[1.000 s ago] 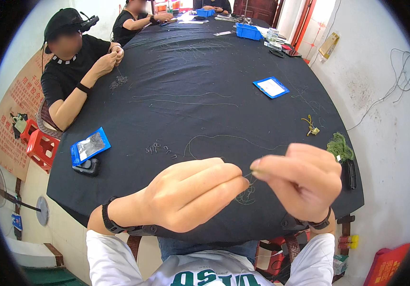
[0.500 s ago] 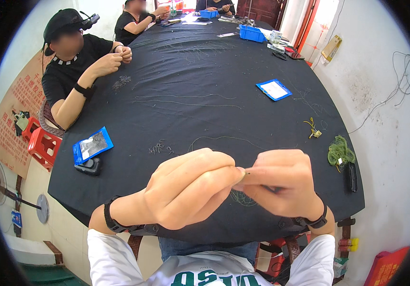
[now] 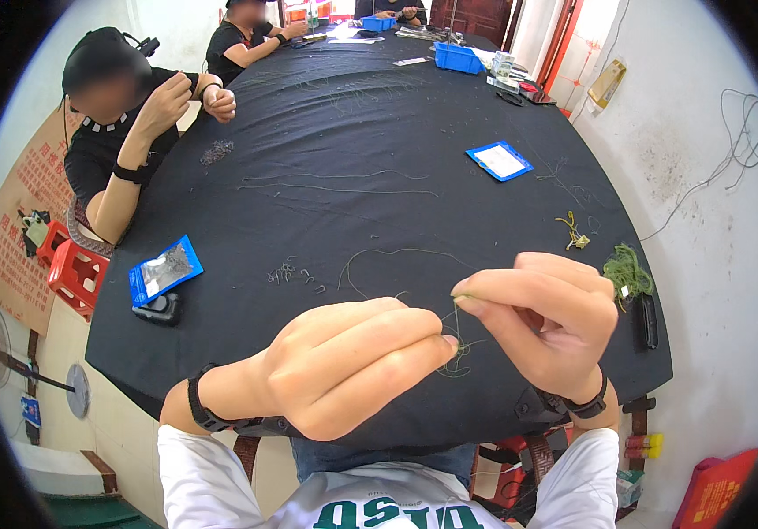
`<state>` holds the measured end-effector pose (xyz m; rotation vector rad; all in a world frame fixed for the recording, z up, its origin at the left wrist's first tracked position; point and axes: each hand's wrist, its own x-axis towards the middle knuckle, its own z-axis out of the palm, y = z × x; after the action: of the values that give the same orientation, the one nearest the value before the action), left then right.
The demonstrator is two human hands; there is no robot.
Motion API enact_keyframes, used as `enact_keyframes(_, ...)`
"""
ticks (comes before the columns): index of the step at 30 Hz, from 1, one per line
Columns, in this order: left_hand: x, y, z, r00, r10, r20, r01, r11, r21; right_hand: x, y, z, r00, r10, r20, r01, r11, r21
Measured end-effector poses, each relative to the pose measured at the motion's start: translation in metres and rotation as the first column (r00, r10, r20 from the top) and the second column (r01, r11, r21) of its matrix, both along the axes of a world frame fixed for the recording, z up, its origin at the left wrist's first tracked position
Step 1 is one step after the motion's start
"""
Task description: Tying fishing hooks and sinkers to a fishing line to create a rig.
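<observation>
My left hand (image 3: 352, 366) is closed in a pinch near the front of the black-covered table, its knuckles facing up. Up and to its right, my right hand (image 3: 546, 317) pinches with thumb and forefinger. Thin green fishing line (image 3: 457, 319) stretches short between the two sets of fingertips, and loose coils of it lie beneath. Whether the left fingertips also hold something small is hidden. Several small dark fish hooks (image 3: 285, 271) lie in a loose heap beyond my left hand. A long strand (image 3: 370, 252) curves across the cloth behind both hands.
To the left, a blue packet (image 3: 165, 271) rests on a black device (image 3: 158, 309). Right of my hands are a green line bundle (image 3: 627, 271), a black case (image 3: 648, 322) and a yellow tangle (image 3: 575, 236). A blue-edged packet (image 3: 500, 162) lies farther back. Co-workers sit along the left and far sides.
My hands, close together before, have drawn apart; the right moved up and to the right, pulling the line between them. The co-worker at left has raised one hand.
</observation>
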<state>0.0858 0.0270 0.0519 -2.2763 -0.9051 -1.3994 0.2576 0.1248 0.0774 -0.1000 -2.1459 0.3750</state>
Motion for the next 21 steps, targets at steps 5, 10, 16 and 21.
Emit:
enact_keyframes(5,-0.0005,0.0005,0.0024,0.999,0.007,0.045,-0.006,1.000,-0.020,-0.0034,0.0010,-0.0050,0.996,0.077,0.036,-0.070,0.981,-0.183)
enact_keyframes(10,0.0005,-0.0005,0.0040,0.996,0.031,0.084,-0.026,0.998,-0.053,-0.0029,0.0013,-0.0068,0.989,0.115,0.088,-0.085,0.954,-0.287)
enact_keyframes(16,0.0020,-0.0027,0.0058,0.987,0.014,0.161,0.006,0.993,-0.119,-0.0038,0.0006,-0.0090,0.989,0.130,0.072,-0.100,0.939,-0.329)
enact_keyframes(21,0.0012,-0.0051,0.0077,0.979,-0.006,0.205,0.048,0.979,-0.198,-0.0049,-0.0008,-0.0095,0.987,0.141,0.071,-0.107,0.928,-0.357)
